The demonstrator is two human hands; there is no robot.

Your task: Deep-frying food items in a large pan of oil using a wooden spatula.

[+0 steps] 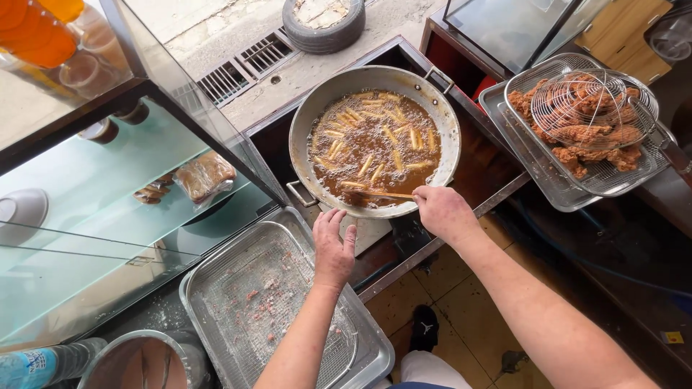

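Note:
A wide metal wok [441, 115] of bubbling brown oil holds several pale fries [371, 140]. My right hand [441, 211] is at the wok's near rim, shut on a thin wooden stick [380, 194] that reaches left into the oil. My left hand [333, 248] rests fingers apart on the far right edge of a metal tray [216, 268]. That tray carries a wire rack [267, 302] dotted with crumbs.
At right, a tray [533, 162] holds a wire basket of fried chicken pieces [577, 133] with a wire skimmer on top. A glass display case [108, 173] stands at left. A metal pot [144, 360] sits bottom left, beside a plastic bottle [36, 364].

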